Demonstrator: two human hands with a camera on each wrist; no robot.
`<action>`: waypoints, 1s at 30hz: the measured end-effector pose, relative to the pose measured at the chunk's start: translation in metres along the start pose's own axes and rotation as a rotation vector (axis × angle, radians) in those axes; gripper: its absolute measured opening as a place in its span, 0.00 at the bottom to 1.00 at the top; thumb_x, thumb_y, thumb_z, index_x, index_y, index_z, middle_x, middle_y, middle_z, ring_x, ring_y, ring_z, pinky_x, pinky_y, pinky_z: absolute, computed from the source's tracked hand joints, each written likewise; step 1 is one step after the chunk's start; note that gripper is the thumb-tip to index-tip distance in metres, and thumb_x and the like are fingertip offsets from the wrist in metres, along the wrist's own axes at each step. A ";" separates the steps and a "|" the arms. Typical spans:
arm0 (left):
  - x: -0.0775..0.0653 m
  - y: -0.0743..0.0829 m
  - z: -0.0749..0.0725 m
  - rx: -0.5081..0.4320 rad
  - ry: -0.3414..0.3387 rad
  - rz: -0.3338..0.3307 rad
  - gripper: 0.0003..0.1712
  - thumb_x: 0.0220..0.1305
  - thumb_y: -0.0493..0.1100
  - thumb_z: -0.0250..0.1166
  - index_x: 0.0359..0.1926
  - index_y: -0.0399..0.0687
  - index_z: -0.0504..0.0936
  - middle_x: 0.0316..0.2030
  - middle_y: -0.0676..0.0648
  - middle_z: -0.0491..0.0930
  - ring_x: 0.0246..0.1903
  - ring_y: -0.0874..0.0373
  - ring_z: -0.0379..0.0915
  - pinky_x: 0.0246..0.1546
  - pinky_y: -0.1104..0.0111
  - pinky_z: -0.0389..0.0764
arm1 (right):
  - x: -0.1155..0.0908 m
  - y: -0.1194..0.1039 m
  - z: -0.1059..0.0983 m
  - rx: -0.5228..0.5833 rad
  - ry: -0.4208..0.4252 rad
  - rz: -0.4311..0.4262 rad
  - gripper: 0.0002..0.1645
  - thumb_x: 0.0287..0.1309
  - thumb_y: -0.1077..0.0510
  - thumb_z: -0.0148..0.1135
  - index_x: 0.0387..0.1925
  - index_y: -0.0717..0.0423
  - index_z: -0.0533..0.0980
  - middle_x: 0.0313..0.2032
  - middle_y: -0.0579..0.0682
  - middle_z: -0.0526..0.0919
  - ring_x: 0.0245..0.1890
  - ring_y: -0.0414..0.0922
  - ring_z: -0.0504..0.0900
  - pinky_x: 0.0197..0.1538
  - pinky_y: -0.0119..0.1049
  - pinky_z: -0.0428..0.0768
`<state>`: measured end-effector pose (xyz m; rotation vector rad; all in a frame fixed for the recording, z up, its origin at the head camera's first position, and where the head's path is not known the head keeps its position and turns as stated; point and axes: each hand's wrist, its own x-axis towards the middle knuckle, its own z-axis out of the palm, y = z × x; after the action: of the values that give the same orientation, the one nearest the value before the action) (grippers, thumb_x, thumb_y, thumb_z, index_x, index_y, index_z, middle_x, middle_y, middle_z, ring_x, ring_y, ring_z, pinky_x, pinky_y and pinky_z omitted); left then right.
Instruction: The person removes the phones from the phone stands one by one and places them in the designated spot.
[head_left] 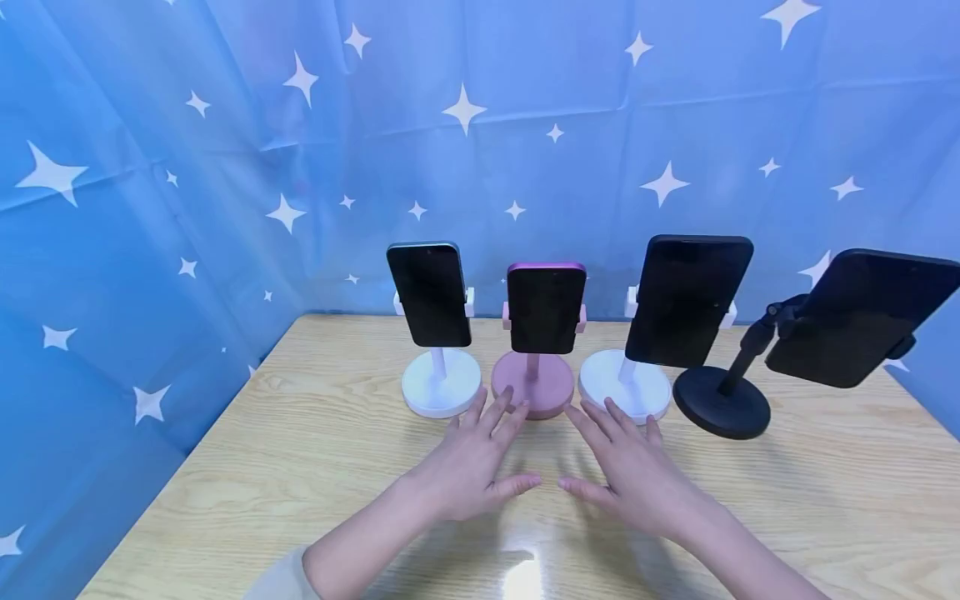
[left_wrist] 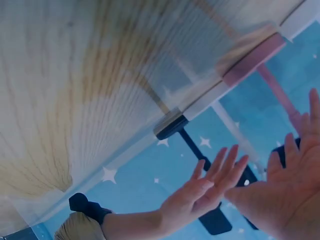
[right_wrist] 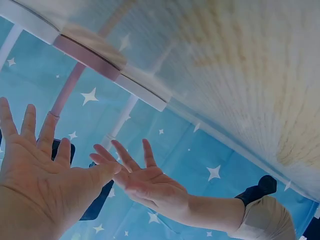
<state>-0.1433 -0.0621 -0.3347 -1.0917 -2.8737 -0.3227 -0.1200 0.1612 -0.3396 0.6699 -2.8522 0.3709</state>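
Note:
My left hand (head_left: 472, 467) hovers over the table with its fingers spread, holding nothing; its fingertips overlap the pink phone stand's base (head_left: 525, 392) in the head view. The right hand (head_left: 630, 475) mirrors it, fingers straight and spread, near the base of the white stand (head_left: 622, 387) right of the pink one. Both wrist views show the palms facing down above the tabletop. A phone with a pink edge (head_left: 546, 308) sits in the pink stand. A larger dark phone (head_left: 686, 300) leans tilted in the white stand beside it.
To the left, another white stand (head_left: 441, 385) carries a blue-edged phone (head_left: 430, 296). At the right, a black stand (head_left: 723, 404) holds a tilted black tablet-like device (head_left: 862, 317). Behind the wooden table (head_left: 300, 450) hangs a blue curtain (head_left: 225, 167) with white stars.

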 end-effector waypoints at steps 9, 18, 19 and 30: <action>-0.006 -0.007 0.001 0.025 0.048 0.014 0.39 0.60 0.61 0.56 0.65 0.42 0.62 0.64 0.38 0.61 0.61 0.40 0.58 0.58 0.53 0.65 | 0.006 -0.008 0.003 0.088 0.113 -0.086 0.40 0.50 0.45 0.65 0.59 0.62 0.66 0.55 0.63 0.72 0.54 0.61 0.71 0.51 0.58 0.71; -0.011 -0.007 -0.003 -0.033 0.068 -0.029 0.34 0.59 0.57 0.59 0.62 0.43 0.67 0.59 0.39 0.68 0.58 0.47 0.65 0.55 0.57 0.69 | 0.011 -0.015 0.008 0.254 0.139 -0.072 0.28 0.56 0.54 0.61 0.56 0.62 0.68 0.51 0.59 0.76 0.52 0.55 0.74 0.51 0.50 0.74; -0.011 -0.008 -0.003 -0.041 0.072 -0.031 0.34 0.59 0.57 0.59 0.62 0.44 0.68 0.58 0.40 0.69 0.58 0.48 0.65 0.55 0.57 0.70 | 0.012 -0.016 0.009 0.260 0.142 -0.072 0.27 0.56 0.55 0.61 0.56 0.62 0.69 0.50 0.59 0.76 0.52 0.54 0.75 0.51 0.49 0.74; -0.017 -0.013 -0.008 -0.109 0.166 -0.061 0.29 0.59 0.53 0.61 0.56 0.42 0.73 0.54 0.40 0.74 0.54 0.48 0.70 0.51 0.57 0.73 | 0.019 -0.022 0.004 0.268 0.131 -0.071 0.23 0.56 0.54 0.61 0.51 0.63 0.71 0.47 0.56 0.79 0.49 0.51 0.77 0.49 0.46 0.75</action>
<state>-0.1399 -0.0843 -0.3311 -0.9439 -2.7738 -0.5516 -0.1275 0.1330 -0.3342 0.7599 -2.6720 0.7648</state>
